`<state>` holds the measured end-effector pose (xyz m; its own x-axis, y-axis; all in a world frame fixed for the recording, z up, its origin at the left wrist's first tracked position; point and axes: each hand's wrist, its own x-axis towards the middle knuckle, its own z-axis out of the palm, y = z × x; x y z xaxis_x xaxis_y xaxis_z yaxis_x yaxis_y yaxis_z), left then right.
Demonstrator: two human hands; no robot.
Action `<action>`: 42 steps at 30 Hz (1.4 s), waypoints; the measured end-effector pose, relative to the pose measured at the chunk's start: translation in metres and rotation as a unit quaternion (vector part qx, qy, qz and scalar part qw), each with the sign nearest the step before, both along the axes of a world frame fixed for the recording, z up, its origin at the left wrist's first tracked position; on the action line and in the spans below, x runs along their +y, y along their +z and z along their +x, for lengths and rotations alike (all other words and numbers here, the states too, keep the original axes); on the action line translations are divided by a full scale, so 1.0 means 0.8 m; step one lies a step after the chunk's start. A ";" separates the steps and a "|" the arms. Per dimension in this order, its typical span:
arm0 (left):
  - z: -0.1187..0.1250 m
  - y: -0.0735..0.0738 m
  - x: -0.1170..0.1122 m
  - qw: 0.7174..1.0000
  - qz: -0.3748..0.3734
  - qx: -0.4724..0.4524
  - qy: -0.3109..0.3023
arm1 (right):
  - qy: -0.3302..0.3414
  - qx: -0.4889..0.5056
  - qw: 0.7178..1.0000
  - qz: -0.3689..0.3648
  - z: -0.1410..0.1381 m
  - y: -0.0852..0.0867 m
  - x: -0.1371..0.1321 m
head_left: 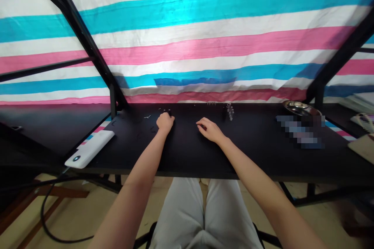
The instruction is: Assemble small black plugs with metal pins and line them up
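Observation:
My left hand (165,123) is closed in a fist low over the black table. A small dark piece with pale bits at its top shows just past the knuckles; what it is I cannot make out. To its right, my right hand (210,130) has its fingers curled in toward the thumb, and anything between the tips is too small to name. A cluster of small shiny metal pieces (230,112) sits beyond the right hand. Thin white bits (147,116) lie left of the left hand. Along the back edge runs a row of tiny pieces (211,103).
A white power bank (90,149) with a cable lies at the table's left end. At the back right rests a round metal dish (300,107), beside a blurred-out patch. Black frame bars (90,46) slope up at both sides before a striped sheet (204,15).

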<state>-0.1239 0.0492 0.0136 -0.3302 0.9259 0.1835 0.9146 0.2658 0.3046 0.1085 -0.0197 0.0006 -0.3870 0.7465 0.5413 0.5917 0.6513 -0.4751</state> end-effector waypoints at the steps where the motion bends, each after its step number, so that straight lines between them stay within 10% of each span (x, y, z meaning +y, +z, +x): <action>1: 0.000 0.002 -0.001 1.000 -0.004 0.006 -0.003 | 0.002 0.005 1.000 0.002 0.001 0.001 -0.001; 8: 0.009 0.010 -0.029 0.995 -0.023 0.076 -0.062 | -0.157 0.101 0.976 0.110 0.023 0.017 0.003; 13: 0.050 0.003 -0.057 0.980 -0.011 0.088 -0.180 | -0.450 0.105 0.878 0.125 0.067 0.034 0.007; 17: 0.099 0.000 -0.067 0.930 0.028 0.044 -0.364 | -0.560 0.114 0.818 0.065 0.102 0.030 0.011; 23: 0.175 -0.004 -0.059 0.901 0.071 0.013 -0.429 | -0.522 0.076 0.832 -0.174 0.114 0.007 0.021; 30: 0.247 -0.015 -0.049 0.909 0.077 0.024 -0.408 | -0.486 -0.010 0.856 -0.178 0.106 -0.005 0.024; 42: 0.204 -0.016 -0.026 0.898 0.111 -0.107 -0.411 | -0.461 -0.029 0.874 -0.149 0.113 -0.019 0.036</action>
<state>0.0391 0.0286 0.0007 0.3997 0.8211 0.4075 0.6883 -0.5625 0.4581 0.1992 0.0094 -0.0145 0.4330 0.8606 0.2683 0.8286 -0.2628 -0.4943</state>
